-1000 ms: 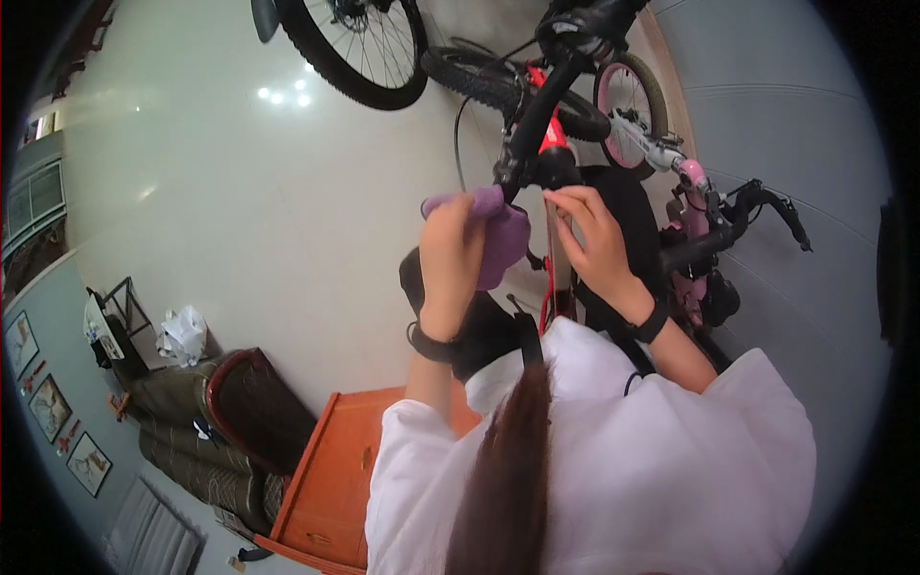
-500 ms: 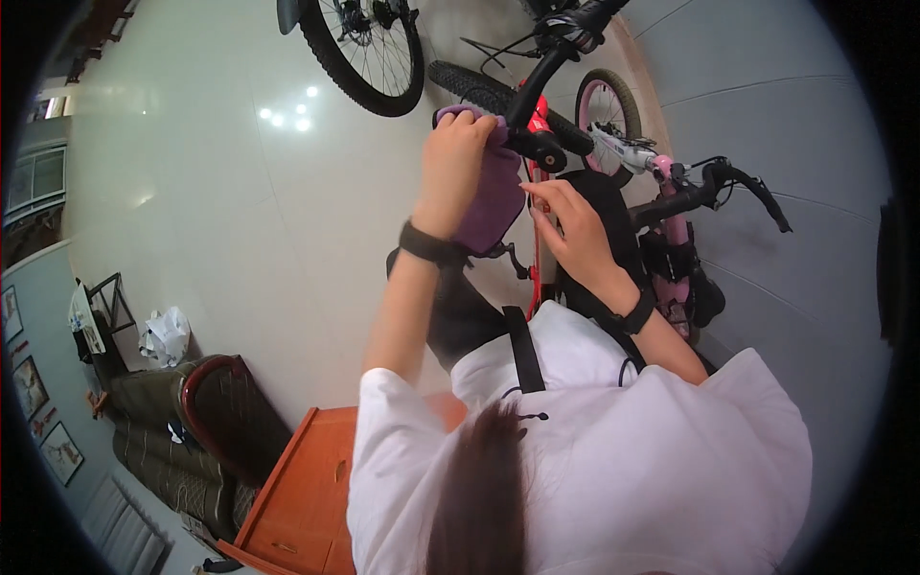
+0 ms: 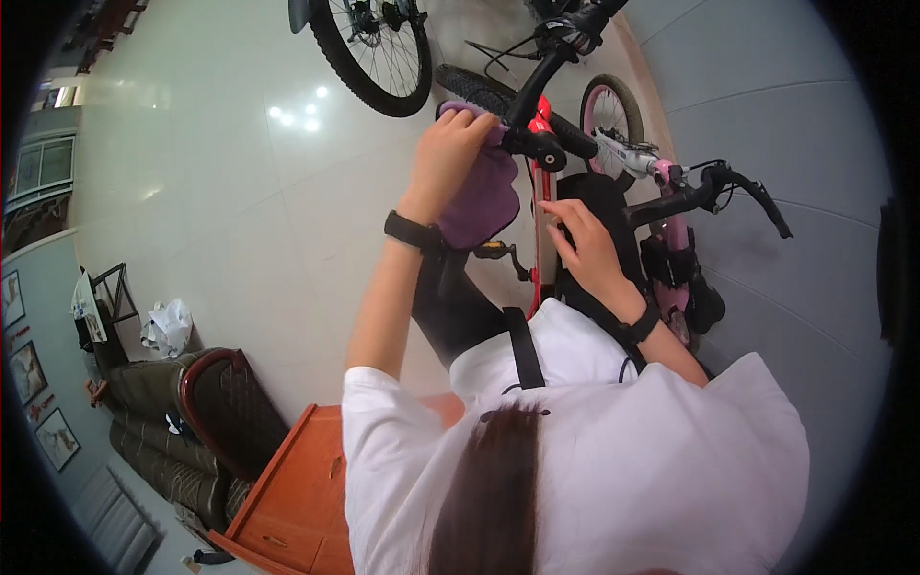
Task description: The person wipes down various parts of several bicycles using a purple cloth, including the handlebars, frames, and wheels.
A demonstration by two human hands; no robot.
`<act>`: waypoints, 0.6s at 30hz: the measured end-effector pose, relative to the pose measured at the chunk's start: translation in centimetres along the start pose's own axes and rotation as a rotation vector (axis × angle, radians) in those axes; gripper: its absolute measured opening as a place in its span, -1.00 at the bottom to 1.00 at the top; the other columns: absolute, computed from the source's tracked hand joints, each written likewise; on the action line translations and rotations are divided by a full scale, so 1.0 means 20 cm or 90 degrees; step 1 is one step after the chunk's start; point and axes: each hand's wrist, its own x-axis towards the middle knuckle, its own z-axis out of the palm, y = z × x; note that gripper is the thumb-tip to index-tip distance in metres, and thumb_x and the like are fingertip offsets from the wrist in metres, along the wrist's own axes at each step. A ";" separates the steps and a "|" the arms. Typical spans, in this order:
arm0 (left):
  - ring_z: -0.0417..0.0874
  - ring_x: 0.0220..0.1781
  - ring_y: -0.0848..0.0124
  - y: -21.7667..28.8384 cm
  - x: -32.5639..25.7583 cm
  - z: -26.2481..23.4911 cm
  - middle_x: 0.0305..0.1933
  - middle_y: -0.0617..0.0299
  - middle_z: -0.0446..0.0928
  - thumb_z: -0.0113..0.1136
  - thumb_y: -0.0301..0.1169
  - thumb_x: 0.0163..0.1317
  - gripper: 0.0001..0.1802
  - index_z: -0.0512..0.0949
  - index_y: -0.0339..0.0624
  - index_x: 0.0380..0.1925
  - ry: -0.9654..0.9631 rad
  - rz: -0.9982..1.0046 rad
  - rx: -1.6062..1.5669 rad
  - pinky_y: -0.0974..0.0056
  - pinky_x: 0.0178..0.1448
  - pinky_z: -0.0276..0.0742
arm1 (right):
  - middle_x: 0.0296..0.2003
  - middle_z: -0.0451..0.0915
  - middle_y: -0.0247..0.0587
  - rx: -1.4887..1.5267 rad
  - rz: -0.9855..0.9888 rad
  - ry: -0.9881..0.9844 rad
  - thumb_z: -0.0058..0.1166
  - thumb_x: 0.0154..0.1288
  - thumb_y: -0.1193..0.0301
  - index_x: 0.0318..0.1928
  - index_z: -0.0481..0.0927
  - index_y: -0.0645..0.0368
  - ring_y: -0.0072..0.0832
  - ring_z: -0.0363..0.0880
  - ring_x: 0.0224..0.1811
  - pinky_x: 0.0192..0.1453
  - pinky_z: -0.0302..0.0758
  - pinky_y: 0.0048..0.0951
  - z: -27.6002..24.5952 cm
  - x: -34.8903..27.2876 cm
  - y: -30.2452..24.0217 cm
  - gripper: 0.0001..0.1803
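Note:
A purple cloth (image 3: 481, 199) hangs from my left hand (image 3: 450, 158), whose fingers are closed on its upper part. That hand is at the left part of the handlebar (image 3: 540, 88) of a red bicycle (image 3: 539, 216), by the grip; whether cloth or fingers press on the bar I cannot tell. My right hand (image 3: 592, 249) is beside the red frame with fingers apart and slightly bent, holding nothing. The bicycle's front tyre (image 3: 470, 84) lies beyond the cloth. Below the cloth shows a pedal (image 3: 494, 250).
A pink and white bicycle (image 3: 676, 230) leans along the grey wall (image 3: 795, 125) at right. Another bicycle's wheel (image 3: 379, 57) stands at the top. To the left are an orange wooden cabinet (image 3: 297, 489), a dark sofa (image 3: 158, 431) and a white plastic bag (image 3: 169, 328).
My left hand and forearm have shifted slightly left, and the cloth hangs a little differently. My right hand has moved slightly down and right, away from the cloth.

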 end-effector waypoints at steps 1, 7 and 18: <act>0.47 -0.28 0.26 -0.01 0.02 -0.01 -0.43 0.22 0.44 0.05 -0.54 -0.05 -0.80 0.48 -0.08 -0.35 -0.017 0.071 0.041 0.25 -0.23 0.42 | -0.22 0.43 -0.15 0.013 0.005 -0.007 -0.04 0.13 0.52 -0.08 0.43 0.17 -0.20 0.44 -0.18 -0.11 0.38 -0.35 0.00 0.00 0.00 -0.71; 0.48 -0.31 0.34 0.01 0.09 -0.09 -0.48 0.30 0.44 0.06 -0.48 -0.07 -0.87 0.48 -0.06 -0.44 -0.123 0.239 0.152 0.32 -0.26 0.44 | -0.22 0.43 -0.15 0.029 0.007 -0.014 -0.04 0.12 0.53 -0.07 0.43 0.17 -0.21 0.44 -0.20 -0.12 0.38 -0.34 0.03 0.08 0.00 -0.70; 0.51 -0.32 0.32 -0.01 -0.01 -0.07 -0.41 0.31 0.48 0.07 -0.54 -0.10 -0.76 0.56 -0.01 -0.38 -0.087 0.179 0.062 0.29 -0.23 0.46 | -0.30 0.45 -0.16 0.102 0.014 0.051 -0.03 0.10 0.60 -0.13 0.48 0.19 -0.35 0.49 -0.35 -0.25 0.42 -0.44 -0.09 0.21 -0.17 -0.73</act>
